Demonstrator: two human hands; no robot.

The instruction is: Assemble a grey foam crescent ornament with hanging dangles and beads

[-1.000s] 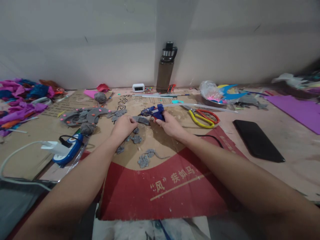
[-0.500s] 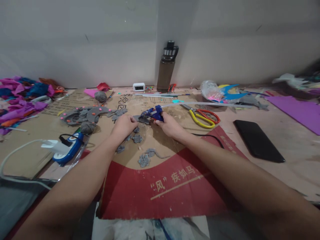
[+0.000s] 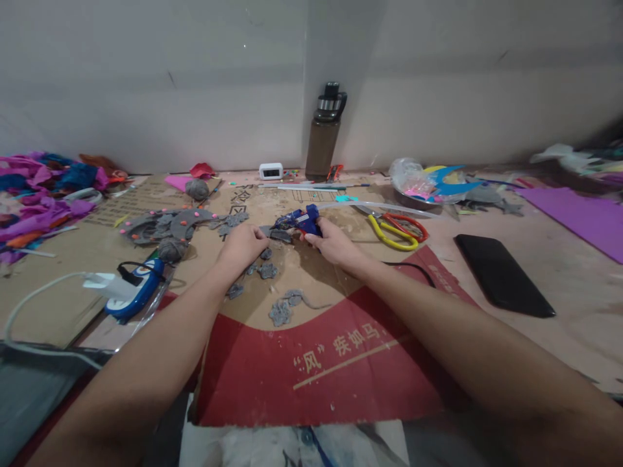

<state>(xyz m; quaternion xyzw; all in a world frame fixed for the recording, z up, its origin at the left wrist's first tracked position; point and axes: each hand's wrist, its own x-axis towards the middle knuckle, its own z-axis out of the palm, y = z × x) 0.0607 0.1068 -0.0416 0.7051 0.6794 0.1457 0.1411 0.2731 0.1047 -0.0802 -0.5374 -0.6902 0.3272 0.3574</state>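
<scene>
My right hand [image 3: 337,248] is wrapped round a blue hot glue gun [image 3: 306,220], its nozzle pointing left. A long clear glue stick [image 3: 379,206] sticks out behind the gun to the right. Just under the nozzle is a dark grey curved felt-like piece [image 3: 281,236]. My left hand [image 3: 243,245] pinches the left end of that piece, its fingertips partly hidden. Small grey flower-shaped pieces [image 3: 267,270] lie below the left hand, and another grey cluster with a thin tail [image 3: 281,312] lies nearer me on the cardboard [image 3: 311,383].
Pliers or shears with red and yellow handles [image 3: 389,237] and a black phone [image 3: 501,275] lie to the right. A bottle [image 3: 323,146] stands at the wall. Left are a grey crescent with pink dots [image 3: 187,224], a power strip with cable [image 3: 136,292] and coloured scraps [image 3: 48,181].
The glue gun has tilted slightly in my right hand, and the glue stick's far end has swung and now reaches less far right. My left hand stays almost still.
</scene>
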